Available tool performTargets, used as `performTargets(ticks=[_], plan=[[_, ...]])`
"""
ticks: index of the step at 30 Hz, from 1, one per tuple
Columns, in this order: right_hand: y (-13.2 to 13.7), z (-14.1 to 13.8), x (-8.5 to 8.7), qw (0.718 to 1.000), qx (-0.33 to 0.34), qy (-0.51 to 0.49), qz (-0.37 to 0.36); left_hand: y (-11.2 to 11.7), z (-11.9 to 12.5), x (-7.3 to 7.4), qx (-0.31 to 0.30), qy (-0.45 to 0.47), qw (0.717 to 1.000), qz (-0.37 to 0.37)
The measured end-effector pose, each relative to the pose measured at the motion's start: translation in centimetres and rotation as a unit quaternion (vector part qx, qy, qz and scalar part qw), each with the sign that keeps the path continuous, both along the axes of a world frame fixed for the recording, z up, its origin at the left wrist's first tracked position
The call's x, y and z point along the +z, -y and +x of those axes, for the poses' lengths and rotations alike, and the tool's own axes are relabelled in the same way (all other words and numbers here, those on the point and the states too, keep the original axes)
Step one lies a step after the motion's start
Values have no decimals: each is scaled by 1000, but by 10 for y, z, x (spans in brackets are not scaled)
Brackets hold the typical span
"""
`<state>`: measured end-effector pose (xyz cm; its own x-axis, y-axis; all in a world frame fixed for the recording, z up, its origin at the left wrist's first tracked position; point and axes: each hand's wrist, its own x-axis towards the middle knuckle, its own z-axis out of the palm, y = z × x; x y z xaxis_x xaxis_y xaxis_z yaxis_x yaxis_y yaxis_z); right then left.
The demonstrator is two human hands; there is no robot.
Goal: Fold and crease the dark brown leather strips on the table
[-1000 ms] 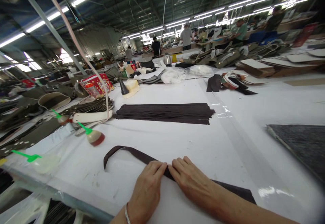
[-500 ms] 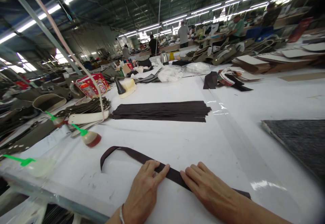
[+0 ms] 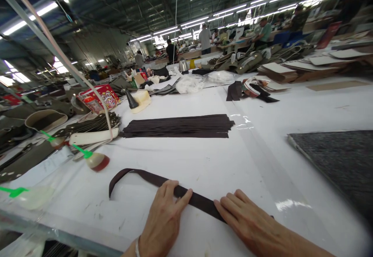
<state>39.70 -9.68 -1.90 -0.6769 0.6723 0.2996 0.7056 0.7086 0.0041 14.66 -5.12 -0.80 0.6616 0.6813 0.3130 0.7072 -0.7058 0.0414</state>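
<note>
A long dark brown strip (image 3: 204, 204) of flat material lies slantwise on the white table, its left end curling up in a loop. My left hand (image 3: 166, 214) grips the strip near its middle, thumb on one side and fingers on the other. Farther right, my right hand (image 3: 247, 218) has its bent fingers closed on the same strip; the palm and forearm hide most of its right end. A short bare stretch of strip shows between the hands. Beyond them, a neat stack of similar dark strips (image 3: 177, 127) lies across the table.
Squeeze bottles with green spouts, one holding red-brown liquid (image 3: 97, 162), stand at left. A black cone (image 3: 131, 99), a red patterned bag (image 3: 106, 96) and plastic wrap (image 3: 190, 84) lie farther back. A grey mat (image 3: 335, 158) is at right. Several people work in the background.
My right hand has slid rightward along the strip, widening the gap between my hands and covering more of the right end. The left hand keeps its grip. The whole view has shifted slightly.
</note>
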Motion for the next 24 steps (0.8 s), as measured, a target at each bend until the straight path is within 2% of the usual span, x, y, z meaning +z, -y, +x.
performTargets(ticks=[2, 4, 6, 9, 12, 14, 16, 19, 21, 24], plan=[[0, -1, -2, 1000, 0, 4, 9, 7, 19, -2, -21, 31, 999, 33], [0, -2, -4, 1000, -1, 7, 13, 13, 37, -7, -62, 47, 996, 37], [0, -2, -4, 1000, -7, 10, 10, 15, 46, -12, -69, 58, 995, 42], [1, -2, -1, 1000, -13, 9, -2, 10, 37, -11, 19, 57, 996, 63], [1, -2, 2, 1000, -11, 4, -14, 1, 18, 2, 119, 22, 988, 98], [1, -2, 3, 1000, -8, 0, -21, -1, 12, 8, 140, 18, 981, 134], [2, -2, 3, 1000, -11, -1, -18, 3, 16, 8, 63, 38, 988, 135], [3, -3, 1, 1000, -17, 1, -3, 13, 31, -6, -111, 69, 990, 60], [3, -3, 1, 1000, -15, 4, 1, 18, 40, -16, -142, 69, 987, 13], [5, 0, 0, 1000, -18, 12, -5, 19, 42, -24, -137, 65, 988, -18]])
